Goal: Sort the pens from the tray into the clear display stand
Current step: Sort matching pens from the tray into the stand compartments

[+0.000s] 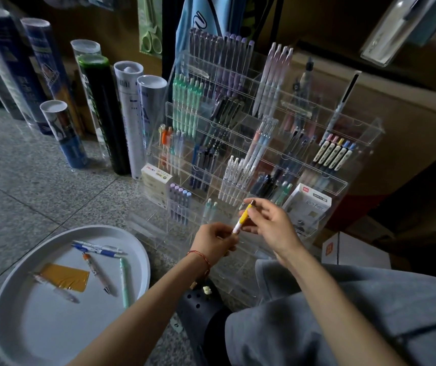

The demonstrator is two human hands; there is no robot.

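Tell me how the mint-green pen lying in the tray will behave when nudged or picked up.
The mint-green pen looks round-barrelled, so a sideways nudge would probably roll it across the smooth tray until the raised rim stops it. Slim and plastic-looking, it is likely light and stiff, easy to pinch up.

Your tray [53, 326] sits on the floor [27, 180] at your left, with several loose pens [96, 273] and a flat packet [66, 277] lying in it. The display stand [238, 128] stands ahead, to the right of the tray, with a row of tubes [129, 122] upright to its left. Your left hand [215, 240] and right hand [269, 223] hold one pen [243, 217] between them, just before the stand's lowest rows.
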